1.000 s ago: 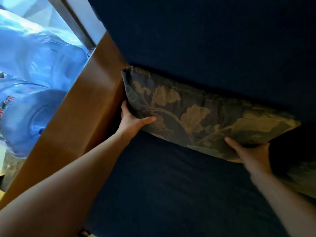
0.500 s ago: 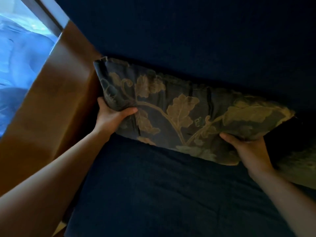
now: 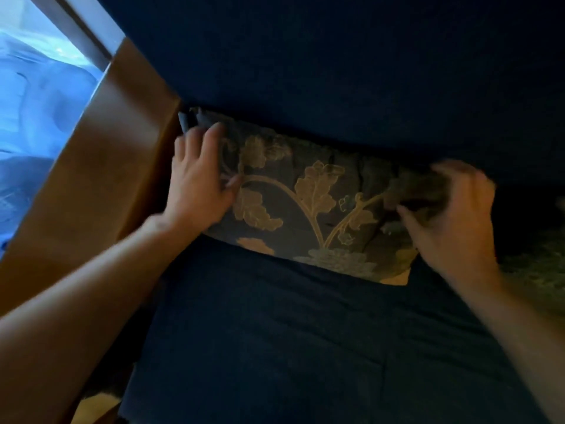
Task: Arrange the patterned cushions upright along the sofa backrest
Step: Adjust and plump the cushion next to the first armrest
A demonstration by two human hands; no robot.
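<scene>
A dark cushion with a gold leaf pattern [image 3: 308,206] leans against the dark blue sofa backrest [image 3: 336,71], its bottom edge on the blue seat [image 3: 275,332]. Its left end is tucked against the brown wooden armrest [image 3: 101,166]. My left hand [image 3: 198,182] lies flat on the cushion's left end with the fingers spread. My right hand [image 3: 449,215] is blurred and curls around the cushion's right end, thumb on the front. A second patterned cushion [image 3: 538,270] shows partly at the right edge, lying low on the seat.
Beyond the armrest at the far left are large blue water bottles [image 3: 36,117] and a grey frame [image 3: 82,29]. A strip of light floor [image 3: 91,411] shows at the bottom left beside the seat.
The cushion has gone from held above the seat to resting against the backrest. My left hand has shifted from gripping its lower corner to pressing flat on its left end; the right hand moved up its right end.
</scene>
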